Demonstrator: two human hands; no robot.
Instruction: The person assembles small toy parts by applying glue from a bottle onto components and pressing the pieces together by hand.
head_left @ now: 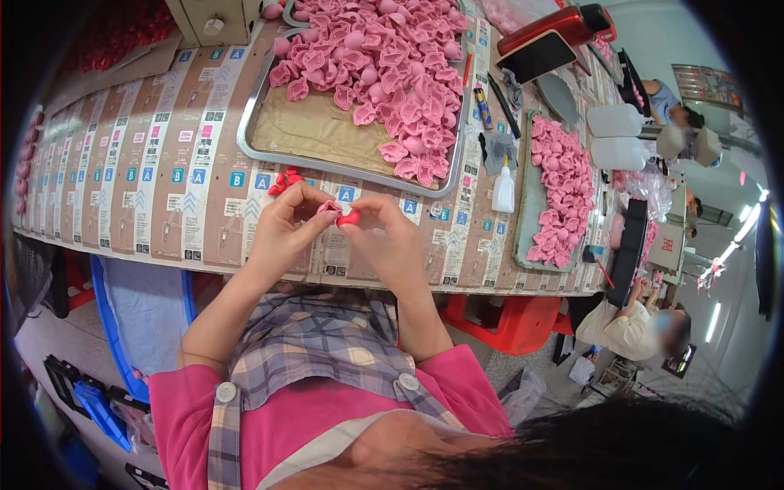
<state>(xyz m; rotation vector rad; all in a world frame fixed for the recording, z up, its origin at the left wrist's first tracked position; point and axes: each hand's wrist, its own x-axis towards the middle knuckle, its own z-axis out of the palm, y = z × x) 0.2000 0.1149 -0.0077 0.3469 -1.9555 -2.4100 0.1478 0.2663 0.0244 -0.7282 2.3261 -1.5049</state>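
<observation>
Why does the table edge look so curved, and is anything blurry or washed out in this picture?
Head view: the fisheye lens bows the table edge and blackens the corners. The hands, left hand and right hand, and the metal tray look sharp. The far right is overexposed by bright ceiling lights, and the dark hair at the bottom is soft.

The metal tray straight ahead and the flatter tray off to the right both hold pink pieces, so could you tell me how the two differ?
The metal tray is wide, with raised shiny rims; the right-hand tray is narrow, long and greyish. The metal tray's heap leaves its tan liner bare at the near left, while the right-hand tray is almost covered. Both hold the same pink pieces on the papered table.
</observation>
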